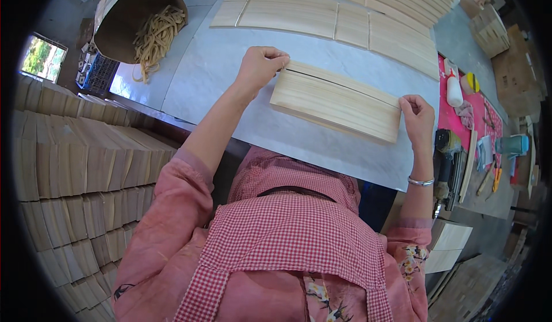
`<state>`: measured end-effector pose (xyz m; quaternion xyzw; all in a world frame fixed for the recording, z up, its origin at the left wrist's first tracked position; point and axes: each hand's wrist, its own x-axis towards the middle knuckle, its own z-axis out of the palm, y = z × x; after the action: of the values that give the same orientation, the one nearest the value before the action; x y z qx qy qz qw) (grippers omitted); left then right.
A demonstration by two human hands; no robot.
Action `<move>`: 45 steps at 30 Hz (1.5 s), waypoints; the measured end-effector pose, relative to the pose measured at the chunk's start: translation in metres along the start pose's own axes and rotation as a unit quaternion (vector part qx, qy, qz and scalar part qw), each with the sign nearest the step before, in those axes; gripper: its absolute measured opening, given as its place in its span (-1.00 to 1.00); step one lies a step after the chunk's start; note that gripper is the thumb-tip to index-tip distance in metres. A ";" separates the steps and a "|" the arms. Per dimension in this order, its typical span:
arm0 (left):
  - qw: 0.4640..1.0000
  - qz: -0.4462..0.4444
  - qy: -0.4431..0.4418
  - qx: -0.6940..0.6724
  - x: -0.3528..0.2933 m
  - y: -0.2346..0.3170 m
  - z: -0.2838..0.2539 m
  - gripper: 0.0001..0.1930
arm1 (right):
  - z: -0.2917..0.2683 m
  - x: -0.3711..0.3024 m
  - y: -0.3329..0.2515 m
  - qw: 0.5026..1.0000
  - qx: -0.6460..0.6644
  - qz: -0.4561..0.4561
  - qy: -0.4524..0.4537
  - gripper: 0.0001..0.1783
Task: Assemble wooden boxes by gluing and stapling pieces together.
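A shallow, pale wooden box point(336, 104) lies at a slant on the white tabletop in front of me. Along its far side runs a narrow dark gap, between the broad top panel and a thin strip of wood at the edge. My left hand point(261, 70) pinches the far left corner with thumb and forefinger. At the right end of that same far edge, my right hand point(418, 117) grips the corner with bent fingers. The inside of the box is hidden.
Grooved wooden panels point(299, 20) lie in rows across the far tabletop. At the far left, a container point(109, 31) holds tan bands point(161, 31). Wood pieces point(75, 161) are stacked left. A white bottle point(454, 89), a power tool point(445, 166) and orange-handled scissors point(497, 178) sit right.
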<state>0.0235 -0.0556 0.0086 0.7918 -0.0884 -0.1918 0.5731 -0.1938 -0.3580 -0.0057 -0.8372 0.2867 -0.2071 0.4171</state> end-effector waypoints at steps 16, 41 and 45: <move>0.998 0.019 -0.050 -0.023 -0.013 -0.014 -0.013 -0.74 | 0.007 -0.040 0.008 0.996 0.016 0.017 0.091 -0.80; 0.968 0.213 -0.046 0.126 -0.055 0.003 0.020 -0.45 | 0.016 -0.068 0.009 0.986 0.036 -0.060 0.154 -0.80; 0.877 0.394 -0.065 0.266 -0.052 0.015 0.034 -0.40 | -0.002 -0.099 0.002 0.988 0.062 -0.069 0.125 -0.77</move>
<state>-0.0365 -0.0718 0.0240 0.8001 -0.4778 0.0296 0.3616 -0.2695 -0.2959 -0.0171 -0.7950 0.2645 -0.3562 0.4138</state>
